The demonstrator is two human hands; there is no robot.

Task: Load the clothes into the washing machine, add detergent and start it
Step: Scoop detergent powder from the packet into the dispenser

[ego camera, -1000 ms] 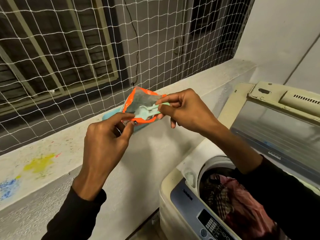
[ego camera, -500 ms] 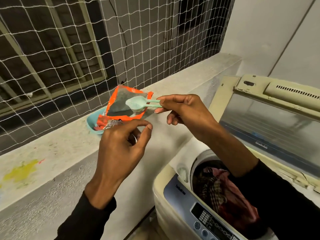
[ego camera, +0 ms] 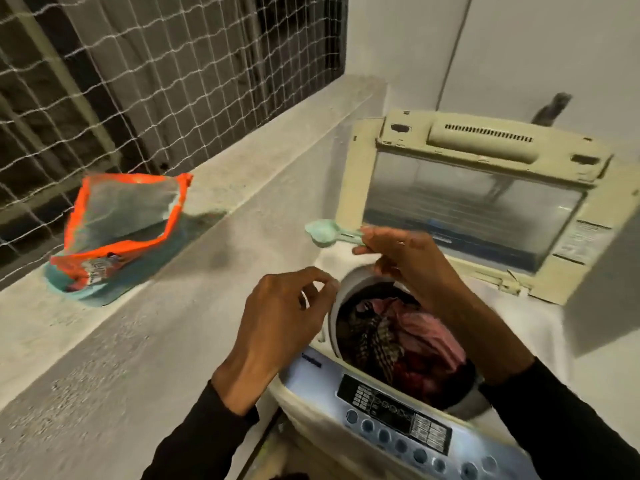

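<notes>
Mint scoop (ego camera: 323,232) pinched in right hand (ego camera: 403,258) grip above drum; left hand (ego camera: 282,323) loose, empty

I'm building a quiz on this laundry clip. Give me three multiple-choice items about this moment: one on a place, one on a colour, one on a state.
1. Where does the detergent pouch sit?
A. On the concrete ledge
B. Inside the drum
C. On the control panel

2. What colour is the scoop?
A. Red
B. Pale green
C. Black

3. How is the washing machine's lid?
A. Shut flat
B. Taken off and lying on the floor
C. Raised open

Answers:
1. A: the pouch stands in a teal tray on the ledge by the netted window.
2. B: the scoop pinched by the right hand is pale green; the left hand holds nothing.
3. C: the lid stands up behind the drum, and the clothes inside show.
</notes>
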